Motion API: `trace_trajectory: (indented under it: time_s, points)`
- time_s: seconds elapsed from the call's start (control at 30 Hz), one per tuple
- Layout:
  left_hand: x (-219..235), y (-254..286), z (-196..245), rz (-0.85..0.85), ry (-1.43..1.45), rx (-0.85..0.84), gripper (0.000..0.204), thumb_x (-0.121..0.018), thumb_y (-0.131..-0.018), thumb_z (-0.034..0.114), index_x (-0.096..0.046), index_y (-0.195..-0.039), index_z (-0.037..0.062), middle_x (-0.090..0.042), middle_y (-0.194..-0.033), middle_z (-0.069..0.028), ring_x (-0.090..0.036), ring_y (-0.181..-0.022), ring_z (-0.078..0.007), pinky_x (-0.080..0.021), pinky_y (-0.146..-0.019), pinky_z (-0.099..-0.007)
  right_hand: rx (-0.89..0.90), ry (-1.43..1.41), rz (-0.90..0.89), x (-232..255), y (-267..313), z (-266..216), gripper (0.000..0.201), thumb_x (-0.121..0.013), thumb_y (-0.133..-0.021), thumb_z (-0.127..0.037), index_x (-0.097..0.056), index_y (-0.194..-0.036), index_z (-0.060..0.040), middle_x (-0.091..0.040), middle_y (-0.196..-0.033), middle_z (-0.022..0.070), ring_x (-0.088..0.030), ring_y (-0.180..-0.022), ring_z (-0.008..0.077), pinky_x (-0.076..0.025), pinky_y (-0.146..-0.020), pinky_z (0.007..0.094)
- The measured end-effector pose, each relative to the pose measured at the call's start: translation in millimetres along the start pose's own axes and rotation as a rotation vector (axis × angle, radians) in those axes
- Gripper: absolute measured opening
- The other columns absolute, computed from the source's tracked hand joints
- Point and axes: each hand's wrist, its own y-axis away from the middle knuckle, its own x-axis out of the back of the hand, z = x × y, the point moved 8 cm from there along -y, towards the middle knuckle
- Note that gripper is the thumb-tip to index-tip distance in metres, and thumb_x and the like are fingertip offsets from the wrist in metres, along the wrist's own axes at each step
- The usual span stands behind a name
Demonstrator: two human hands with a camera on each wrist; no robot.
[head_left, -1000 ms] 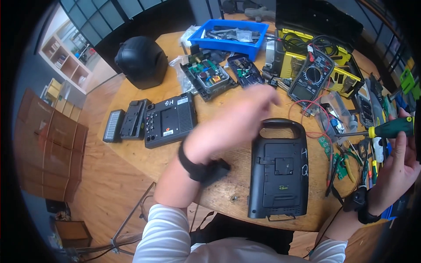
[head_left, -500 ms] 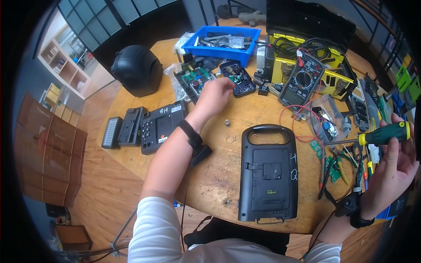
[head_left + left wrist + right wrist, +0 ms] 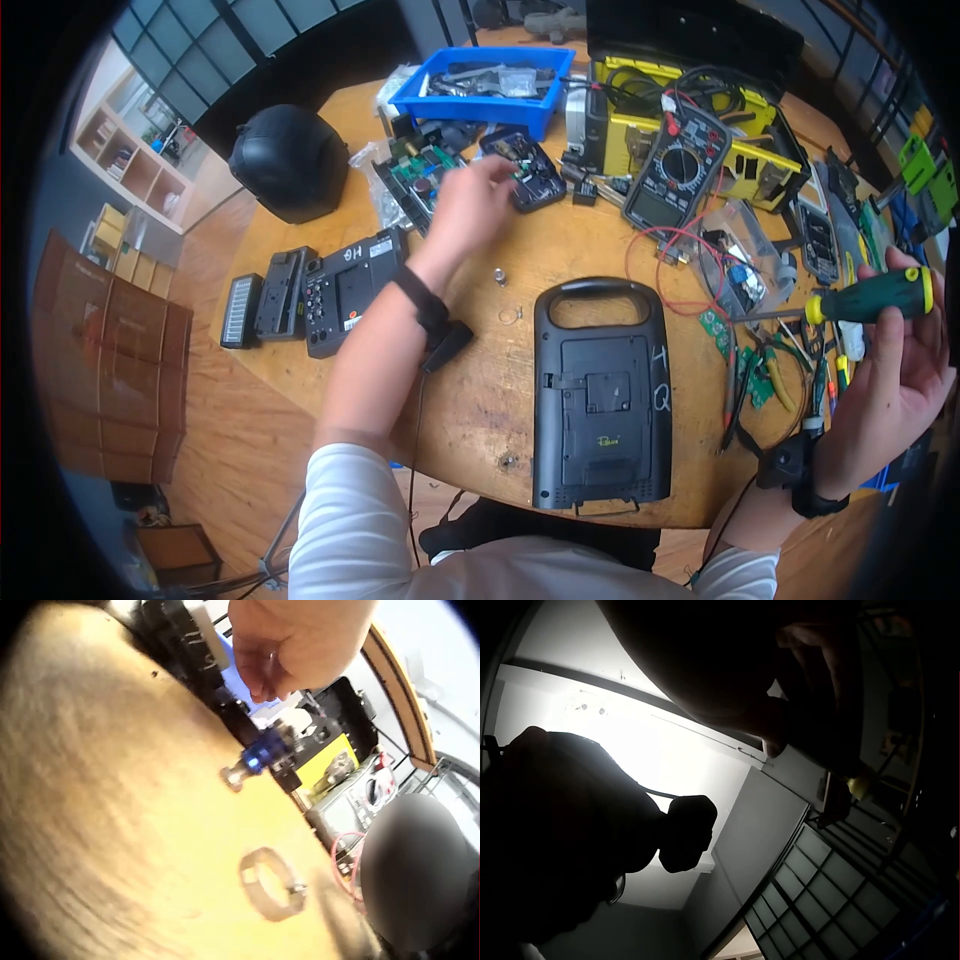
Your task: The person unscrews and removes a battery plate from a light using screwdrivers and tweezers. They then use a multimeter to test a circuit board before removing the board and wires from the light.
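My left hand (image 3: 470, 208) is over the far middle of the table, fingers bent down, beside a green circuit board (image 3: 412, 182) and an opened dark casing (image 3: 540, 172). The left wrist view shows a small glint between thumb and fingers (image 3: 259, 682); I cannot tell whether they pinch something. Below lie a small metal cylinder (image 3: 500, 277) and a thin ring (image 3: 259, 889). At the right, my right hand (image 3: 890, 390) grips a green and yellow screwdriver (image 3: 868, 298), its shaft pointing left. A black device with a handle (image 3: 602, 430) lies flat in front of me.
A multimeter (image 3: 680, 165) with red leads leans by a yellow toolbox (image 3: 630, 140). A blue tray (image 3: 475, 108) of parts stands at the back. Pliers (image 3: 778, 380) and other tools crowd the right edge. Black modules (image 3: 360, 285) and a black case (image 3: 288, 165) sit left.
My left hand has moved left from above the device's handle to the circuit board and casing, uncovering the cylinder and ring. The right hand still holds the screwdriver.
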Motion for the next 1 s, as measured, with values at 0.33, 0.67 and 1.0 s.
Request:
trace_trajectory:
  time_s: [0.33,0.67,1.0]
  points:
    - [10.1,108.8,129.5,-0.425,0.493,-0.281,0.009,-0.07,-0.096,0.008,-0.073,-0.101,0.0014,-0.069,-0.101,-0.0059,-0.064,-0.097,-0.0176,-0.049,-0.089,-0.0314,-0.229,-0.072,-0.162,-74.4,23.1,-0.8,0.05,-0.07,-0.092,0.002,-0.051,-0.138,0.0031,-0.065,-0.121,0.0211,-0.073,-0.096,0.0305,-0.064,-0.085,0.0408]
    - [-10.5,142.6,115.0,-0.497,0.613,-0.427,0.014,-0.074,-0.084,0.003,-0.078,-0.098,0.0029,-0.068,-0.121,-0.0118,-0.06,-0.122,-0.0315,-0.046,-0.107,-0.0443,-0.332,-0.127,-0.296,-112.7,44.1,1.5,0.051,-0.076,-0.087,0.005,-0.053,-0.133,0.0057,-0.063,-0.12,0.0189,-0.07,-0.107,0.0264,-0.066,-0.088,0.0423]
    - [-14.5,146.0,118.0,-0.527,0.558,-0.413,0.019,-0.077,-0.077,0.003,-0.078,-0.096,0.0036,-0.069,-0.119,-0.0107,-0.061,-0.117,-0.0302,-0.047,-0.103,-0.0433,-0.292,-0.058,-0.347,-90.6,38.6,-2.9,0.057,-0.082,-0.083,-0.002,-0.054,-0.132,0.0057,-0.064,-0.117,0.0207,-0.068,-0.106,0.0262,-0.062,-0.082,0.0347]
